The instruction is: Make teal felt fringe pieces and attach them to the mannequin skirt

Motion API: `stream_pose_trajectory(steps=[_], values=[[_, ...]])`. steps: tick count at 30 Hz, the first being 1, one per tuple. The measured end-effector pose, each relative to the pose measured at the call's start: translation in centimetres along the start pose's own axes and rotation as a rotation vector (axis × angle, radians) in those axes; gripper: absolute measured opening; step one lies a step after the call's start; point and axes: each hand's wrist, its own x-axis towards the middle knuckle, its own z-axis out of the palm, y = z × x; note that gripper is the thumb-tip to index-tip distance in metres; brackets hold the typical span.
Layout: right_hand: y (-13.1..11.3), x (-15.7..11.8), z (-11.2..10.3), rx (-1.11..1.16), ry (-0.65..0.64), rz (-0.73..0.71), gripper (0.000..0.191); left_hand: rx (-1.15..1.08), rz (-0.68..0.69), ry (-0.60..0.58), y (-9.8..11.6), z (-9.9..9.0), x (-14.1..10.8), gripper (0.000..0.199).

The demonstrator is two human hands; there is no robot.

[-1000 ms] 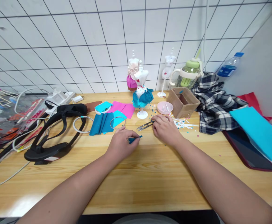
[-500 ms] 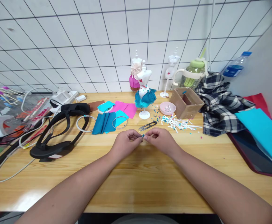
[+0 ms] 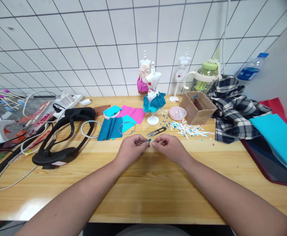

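Low over the wooden table, my left hand pinches a small teal scrap between thumb and fingertips. Just to its right, my right hand has its fingers pressed together; anything between them is too small to make out. A narrow gap separates the fingertips. Beyond them lie black thread snips. A white dress form with a teal ruffled skirt stands behind the snips. White paper strips and teal bits are scattered to the right, beside a pink dish.
Folded teal paper, pink sheets and hoops lie left of centre. A black headset and cables sit farther left. At the right are a cardboard box, a green-lidded jug, checked cloth and a dark tray.
My fingertips have moved slightly apart, and the teal scrap now shows at my left fingertips. The view has shifted a little.
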Motion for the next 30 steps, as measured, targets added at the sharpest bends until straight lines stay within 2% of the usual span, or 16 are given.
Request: stream_pose_trajectory(steps=[10, 15, 18, 22, 30], values=[[0.33, 0.11, 0.55, 0.022, 0.050, 0.003, 0.019, 0.062, 0.020, -0.013, 0.12, 0.09, -0.33, 0.017], [0.30, 0.03, 0.54, 0.034, 0.055, 0.013, 0.017, 0.112, 0.113, -0.029, 0.13, -0.15, -0.27, 0.014], [0.23, -0.07, 0.65, 0.050, 0.056, 0.016, 0.016, 0.145, 0.145, -0.009, 0.20, -0.16, -0.29, 0.013], [0.03, -0.31, 0.82, 0.014, 0.119, -0.049, 0.014, 0.151, 0.177, 0.021, 0.23, -0.13, -0.36, 0.014], [-0.32, -0.59, 0.82, 0.014, 0.145, -0.122, 0.013, 0.065, 0.133, 0.102, 0.04, -0.46, 0.05, 0.015]])
